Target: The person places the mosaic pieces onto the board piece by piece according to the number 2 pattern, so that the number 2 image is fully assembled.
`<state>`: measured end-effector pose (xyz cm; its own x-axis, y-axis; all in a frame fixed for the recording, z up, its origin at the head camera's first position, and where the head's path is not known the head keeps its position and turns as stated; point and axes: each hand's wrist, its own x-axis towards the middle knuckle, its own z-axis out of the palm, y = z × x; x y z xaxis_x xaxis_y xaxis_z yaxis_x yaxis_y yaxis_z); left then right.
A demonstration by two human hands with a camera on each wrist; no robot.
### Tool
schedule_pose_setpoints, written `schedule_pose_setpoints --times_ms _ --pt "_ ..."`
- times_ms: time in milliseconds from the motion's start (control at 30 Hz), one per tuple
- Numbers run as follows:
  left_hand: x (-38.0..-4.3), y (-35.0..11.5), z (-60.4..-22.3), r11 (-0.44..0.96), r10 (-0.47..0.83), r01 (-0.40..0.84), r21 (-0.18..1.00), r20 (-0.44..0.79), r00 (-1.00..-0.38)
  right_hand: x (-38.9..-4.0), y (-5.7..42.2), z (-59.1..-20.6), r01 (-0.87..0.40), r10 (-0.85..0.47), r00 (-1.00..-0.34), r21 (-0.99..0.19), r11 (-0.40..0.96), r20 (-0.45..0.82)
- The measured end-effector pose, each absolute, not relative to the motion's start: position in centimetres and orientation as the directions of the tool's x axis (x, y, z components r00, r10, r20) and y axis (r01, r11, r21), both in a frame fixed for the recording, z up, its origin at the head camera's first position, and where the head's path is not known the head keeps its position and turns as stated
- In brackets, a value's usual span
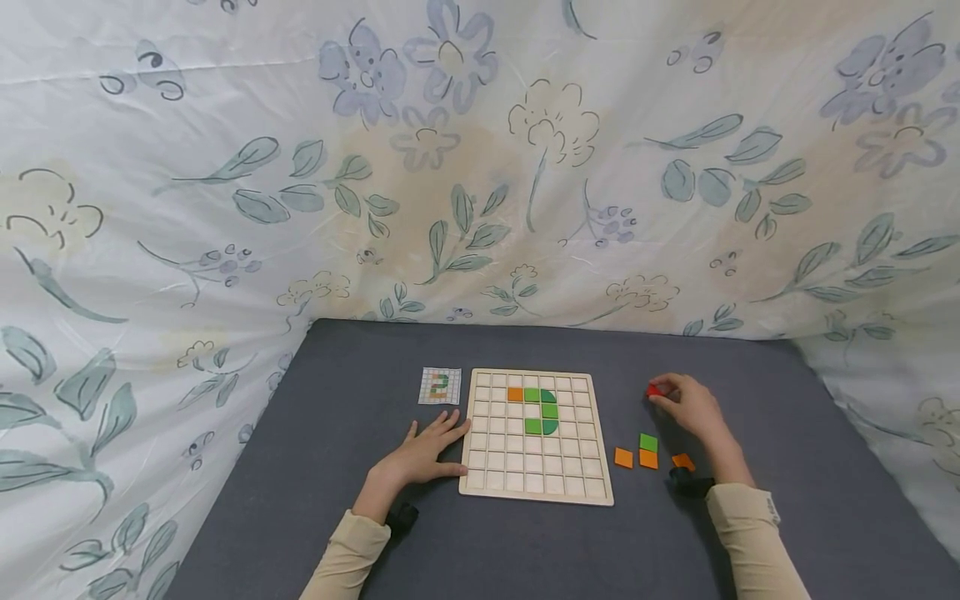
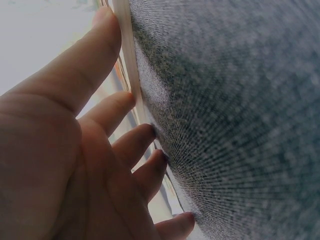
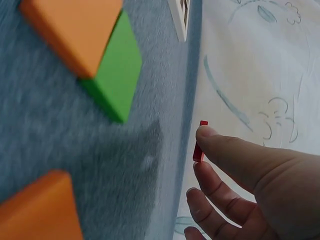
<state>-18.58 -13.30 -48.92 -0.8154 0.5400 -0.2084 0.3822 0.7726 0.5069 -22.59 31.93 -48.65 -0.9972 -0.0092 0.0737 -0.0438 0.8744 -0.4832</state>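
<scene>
A pale wooden grid board lies on the dark table. Orange, green and dark green tiles sit in some of its upper cells. My left hand rests at the board's left edge, fingers spread and straight, thumb and fingertips touching the rim. To the right of the board, my right hand pinches a small red tile between thumb and fingertip, above the table. Nearer me on that side lie a green tile, an orange tile touching it, and another orange tile apart.
A small printed pattern card lies left of the board's top corner. One more orange tile is beside the right wrist's black camera. A floral cloth hangs behind the table.
</scene>
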Motion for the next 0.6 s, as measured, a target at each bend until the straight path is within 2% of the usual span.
schedule_pose_setpoints --times_ms 600 --pt "-18.7 -13.3 -49.0 0.775 0.538 0.378 0.507 -0.213 -0.816 -23.4 28.5 -48.7 -0.092 -0.059 -0.995 -0.489 0.867 0.082"
